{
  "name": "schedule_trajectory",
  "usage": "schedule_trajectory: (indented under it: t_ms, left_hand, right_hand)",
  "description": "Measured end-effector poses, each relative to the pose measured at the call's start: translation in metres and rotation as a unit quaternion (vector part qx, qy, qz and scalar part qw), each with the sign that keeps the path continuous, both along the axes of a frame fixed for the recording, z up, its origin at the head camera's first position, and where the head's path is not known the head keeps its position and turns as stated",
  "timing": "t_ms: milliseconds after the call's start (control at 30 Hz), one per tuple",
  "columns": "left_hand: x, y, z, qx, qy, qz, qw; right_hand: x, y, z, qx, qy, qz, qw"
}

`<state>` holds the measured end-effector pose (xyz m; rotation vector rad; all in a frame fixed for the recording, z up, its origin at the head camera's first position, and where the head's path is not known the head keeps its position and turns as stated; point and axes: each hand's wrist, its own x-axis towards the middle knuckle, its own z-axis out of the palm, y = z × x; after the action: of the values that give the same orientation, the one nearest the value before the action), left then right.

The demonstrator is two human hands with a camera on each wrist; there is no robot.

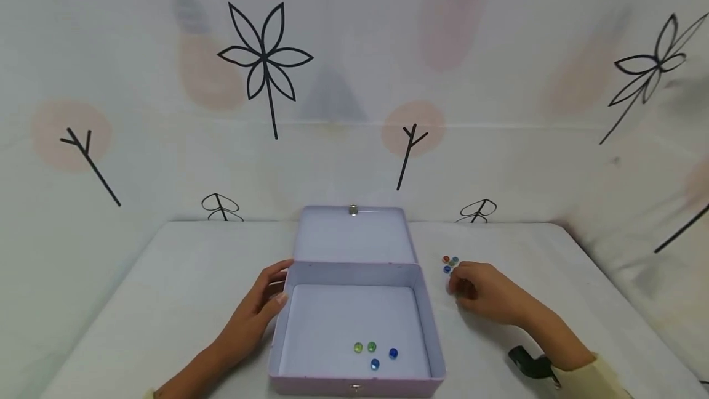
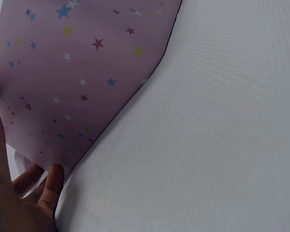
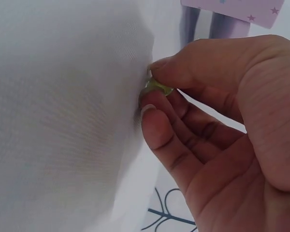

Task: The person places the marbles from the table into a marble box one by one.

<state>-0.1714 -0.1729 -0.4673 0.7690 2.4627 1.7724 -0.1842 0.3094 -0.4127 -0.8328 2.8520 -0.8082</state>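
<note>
A shallow lilac metal box (image 1: 354,386) with stars on its outer wall (image 2: 72,63) lies with its lid (image 1: 354,236) laid back. Inside, near the front right, are a yellow-green marble (image 1: 358,347), a green marble (image 1: 372,346) and two blue marbles (image 1: 393,353). My left hand (image 1: 256,310) rests against the box's left side, thumb at the rim and fingers touching the wall. To the right of the box, my right hand (image 1: 487,293) pinches a yellow-green glass marble (image 3: 159,87) between thumb and fingers, low over the table.
Several loose marbles, including a red one (image 1: 445,259) and a blue one (image 1: 447,270), lie on the white-covered table (image 1: 216,263) just beyond my right hand. A dark strap-like object (image 1: 528,362) is by the right wrist. A patterned cloth (image 1: 354,79) hangs behind.
</note>
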Motion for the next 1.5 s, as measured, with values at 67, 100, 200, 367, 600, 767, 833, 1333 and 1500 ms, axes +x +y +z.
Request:
schedule_trajectory:
  t_ms: [67,100,200,367,600,767,833,1333,1500]
  left_hand:
    - [-0.001,0.001,-0.002,0.002,-0.003,-0.002,1.0]
    - [-0.001,0.002,-0.002,0.001,-0.004,-0.001,1.0]
    - [-0.001,0.003,-0.003,-0.001,-0.007,0.001,1.0]
    - [0.0,0.004,0.001,-0.004,0.0,0.001,1.0]
    - [0.001,0.001,0.006,0.003,0.016,-0.003,0.9999]
    - [0.001,0.002,0.003,0.007,0.007,-0.007,0.9999]
    - [0.002,0.003,0.002,0.005,0.005,-0.005,1.0]
    - [0.003,0.0,0.003,-0.002,0.014,0.005,0.9999]
    - [0.002,0.001,0.001,0.003,0.007,0.004,1.0]
  right_hand:
    - [0.0,0.001,0.001,0.005,-0.002,-0.006,1.0]
    - [0.001,0.001,0.001,0.006,0.0,-0.007,1.0]
    - [0.002,0.002,0.003,0.0,0.017,-0.007,1.0]
    - [0.005,-0.002,0.008,-0.028,0.056,0.003,0.998]
    - [0.009,-0.012,0.012,-0.049,0.085,0.011,0.995]
    - [0.013,-0.015,0.015,-0.05,0.123,0.004,0.991]
    - [0.014,-0.017,0.016,-0.048,0.13,-0.001,0.99]
    - [0.026,-0.039,0.031,-0.058,0.161,-0.018,0.985]
    - [0.031,-0.046,0.035,-0.068,0.158,-0.014,0.985]
